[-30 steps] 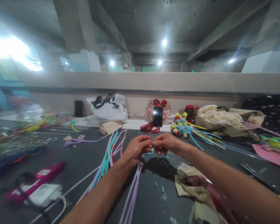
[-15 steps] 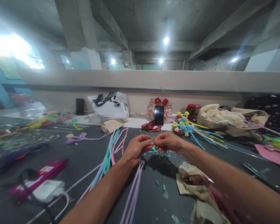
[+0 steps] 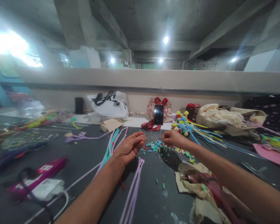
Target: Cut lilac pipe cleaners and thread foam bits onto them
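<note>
My left hand (image 3: 132, 147) hovers left of a scatter of small cut pieces (image 3: 156, 145), mostly blue and teal with some red. Its fingers are curled and the fingertips drawn together; what they hold, if anything, is too small to name. My right hand (image 3: 174, 138) is closed in a pinch at the right edge of the pieces, its fingertips hiding whatever is between them. Lilac fuzzy stems (image 3: 135, 189) lie below the left hand. More stems in teal and lilac (image 3: 110, 146) run beneath the left wrist. A red stem end (image 3: 123, 185) shows beside that forearm.
A phone (image 3: 158, 114) leans on a patterned pouch behind. Blue and yellow stem bundles (image 3: 185, 124) lie back right. A reddish tool (image 3: 214, 186) rests on crumpled beige material (image 3: 185, 183) under the right forearm. At left are a magenta power strip (image 3: 50, 168) and white charger (image 3: 45, 188).
My hands have moved apart, the left one leftward and the right one rightward. The pile of small pieces between them is now more exposed.
</note>
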The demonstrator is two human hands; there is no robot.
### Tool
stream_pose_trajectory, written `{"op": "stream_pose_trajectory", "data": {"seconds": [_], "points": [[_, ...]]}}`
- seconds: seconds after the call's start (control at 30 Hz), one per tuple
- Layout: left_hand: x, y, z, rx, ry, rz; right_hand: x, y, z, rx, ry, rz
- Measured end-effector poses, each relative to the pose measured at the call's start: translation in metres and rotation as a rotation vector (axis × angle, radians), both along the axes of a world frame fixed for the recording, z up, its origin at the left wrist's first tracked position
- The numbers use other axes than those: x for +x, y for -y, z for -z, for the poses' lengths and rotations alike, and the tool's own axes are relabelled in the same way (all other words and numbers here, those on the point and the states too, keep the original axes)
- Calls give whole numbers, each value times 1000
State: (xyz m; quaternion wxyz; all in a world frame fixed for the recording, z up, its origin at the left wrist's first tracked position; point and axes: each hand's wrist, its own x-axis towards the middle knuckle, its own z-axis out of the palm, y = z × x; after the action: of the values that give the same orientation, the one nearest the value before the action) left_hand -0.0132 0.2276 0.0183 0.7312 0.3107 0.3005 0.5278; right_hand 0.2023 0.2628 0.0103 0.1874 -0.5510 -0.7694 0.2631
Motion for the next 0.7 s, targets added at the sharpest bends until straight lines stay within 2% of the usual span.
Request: {"op": "stream_pose_trajectory", "data": {"seconds": [0.13, 0.27, 0.43, 0.6, 0.7], "points": [[-16, 6, -15, 56, 145, 12, 15, -3, 0, 156, 222, -12], [-23, 16, -27, 95, 236, 53, 13, -3, -2, 264, 325, -68], [-21, 27, -27, 34, 200, 167, 6, -5, -8, 364, 361, -57], [-19, 33, -24, 23, 142, 174, 5, 3, -15, 436, 452, 2], [-17, 37, -23, 2, 100, 186, 7, 8, -15, 412, 532, 1]]}}
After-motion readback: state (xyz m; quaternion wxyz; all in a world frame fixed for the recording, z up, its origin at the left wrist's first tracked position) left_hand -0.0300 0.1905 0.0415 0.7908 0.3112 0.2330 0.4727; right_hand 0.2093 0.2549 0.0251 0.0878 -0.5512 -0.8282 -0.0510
